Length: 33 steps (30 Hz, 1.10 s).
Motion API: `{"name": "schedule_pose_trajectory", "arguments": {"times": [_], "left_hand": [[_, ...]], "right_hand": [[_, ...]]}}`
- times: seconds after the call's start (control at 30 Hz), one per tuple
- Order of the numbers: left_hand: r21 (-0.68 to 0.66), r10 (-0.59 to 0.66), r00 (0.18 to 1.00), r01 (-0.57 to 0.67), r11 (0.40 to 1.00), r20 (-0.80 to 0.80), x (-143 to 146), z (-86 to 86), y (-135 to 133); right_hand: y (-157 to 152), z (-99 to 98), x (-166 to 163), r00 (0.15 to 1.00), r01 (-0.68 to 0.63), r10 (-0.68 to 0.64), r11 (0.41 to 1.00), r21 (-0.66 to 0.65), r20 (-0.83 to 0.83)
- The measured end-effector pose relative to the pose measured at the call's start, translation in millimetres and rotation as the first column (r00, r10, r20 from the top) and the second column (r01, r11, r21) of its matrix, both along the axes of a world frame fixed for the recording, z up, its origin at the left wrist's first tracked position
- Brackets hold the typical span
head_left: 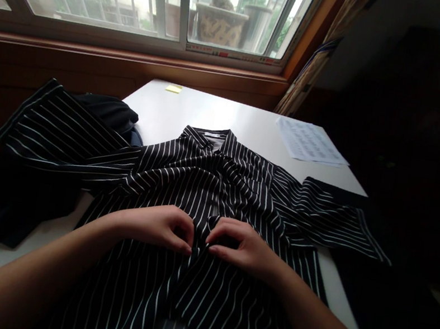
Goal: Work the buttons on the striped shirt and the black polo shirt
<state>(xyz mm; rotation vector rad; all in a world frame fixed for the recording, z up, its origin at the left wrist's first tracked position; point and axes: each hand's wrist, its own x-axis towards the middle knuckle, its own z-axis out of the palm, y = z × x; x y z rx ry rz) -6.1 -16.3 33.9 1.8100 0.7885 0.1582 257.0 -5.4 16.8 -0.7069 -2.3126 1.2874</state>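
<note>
A black shirt with white stripes (pixel 241 191) lies spread on the table, its collar toward the window and its sleeves out to both sides. My left hand (pixel 170 228) pinches one front edge of the shirt near the middle. Close beside it, my right hand (pixel 238 241) pinches the other front edge, thumb and fingertips pressed together on the cloth. Below my hands the two front panels part and the inside of the back shows. Any button between my fingertips is too small to make out.
The white table (pixel 221 111) stands below a window. Printed sheets (pixel 311 142) lie at its far right, a yellow sticky note (pixel 173 89) at the far edge. Dark clothing (pixel 31 205) is heaped on the left, partly under the shirt's sleeve. A curtain (pixel 317 62) hangs behind.
</note>
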Motion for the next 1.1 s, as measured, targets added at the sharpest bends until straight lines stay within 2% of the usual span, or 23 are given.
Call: {"name": "schedule_pose_trajectory", "arguments": {"times": [0.4, 0.8, 1.1], "left_hand": [[-0.017, 0.000, 1.000, 0.000, 1.000, 0.002, -0.1, -0.5, -0.2], [-0.005, -0.003, 1.000, 0.003, 1.000, 0.023, 0.1, -5.8, 1.0], [0.009, 0.011, 1.000, -0.012, 1.000, 0.019, 0.9, -1.5, -1.6]], "right_hand": [[-0.1, -4.1, -1.3, 0.997, -0.071, 0.071, 0.997, 0.010, 0.008], [-0.2, -4.8, -1.0, 0.998, -0.062, 0.062, 0.998, -0.005, 0.016], [0.1, -4.8, -0.2, 0.999, -0.036, 0.036, 0.999, 0.014, -0.012]]}}
